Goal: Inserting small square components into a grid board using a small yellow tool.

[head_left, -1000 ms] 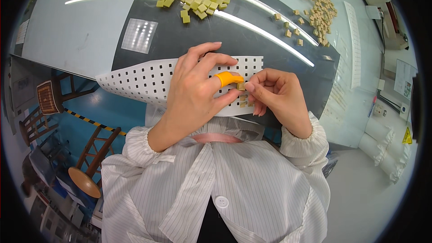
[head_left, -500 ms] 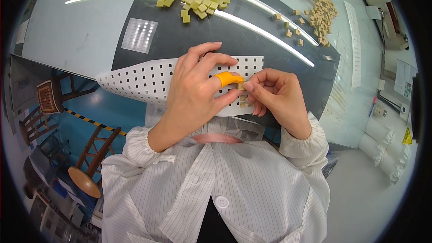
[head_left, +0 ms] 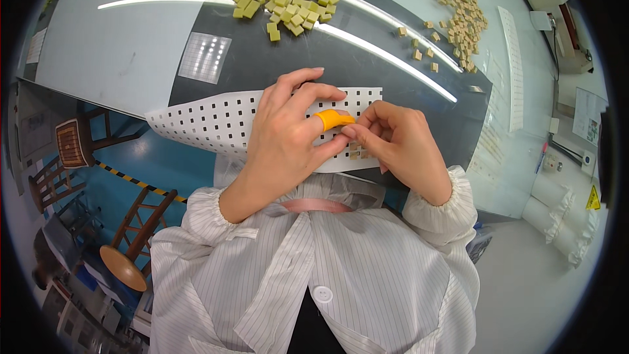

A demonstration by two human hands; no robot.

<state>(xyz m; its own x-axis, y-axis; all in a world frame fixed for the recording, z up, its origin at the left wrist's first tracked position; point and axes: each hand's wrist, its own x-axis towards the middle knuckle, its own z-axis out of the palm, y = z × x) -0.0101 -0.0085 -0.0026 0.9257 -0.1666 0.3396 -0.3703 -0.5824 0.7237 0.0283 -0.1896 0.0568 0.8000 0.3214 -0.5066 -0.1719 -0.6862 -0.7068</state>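
Observation:
A white sheet (head_left: 216, 118) with rows of small square holes lies along the table's near edge, its left end narrowing and hanging past the edge. My left hand (head_left: 285, 118) spans the sheet, an orange finger cot (head_left: 334, 119) on its index finger. Its thumb and index finger are pinched together; the small tan block seen there a moment ago is now covered by fingers. My right hand (head_left: 403, 141) meets them from the right, thumb and index pressed together at the same spot. What it grips is hidden. A few tan pieces (head_left: 354, 152) show on the sheet just below the fingertips.
Yellow-green blocks (head_left: 295, 3) are heaped on the dark mat (head_left: 262, 52) at the back. Small tan blocks (head_left: 462, 16) lie scattered at the far right, near another perforated strip (head_left: 510, 59). A translucent square sheet (head_left: 204, 57) rests at left. Wooden stools (head_left: 124, 265) stand on the floor.
My right thumb and index finger have moved slightly left and closed against my left fingertips, covering the small tan block. My left hand keeps nearly the same pose.

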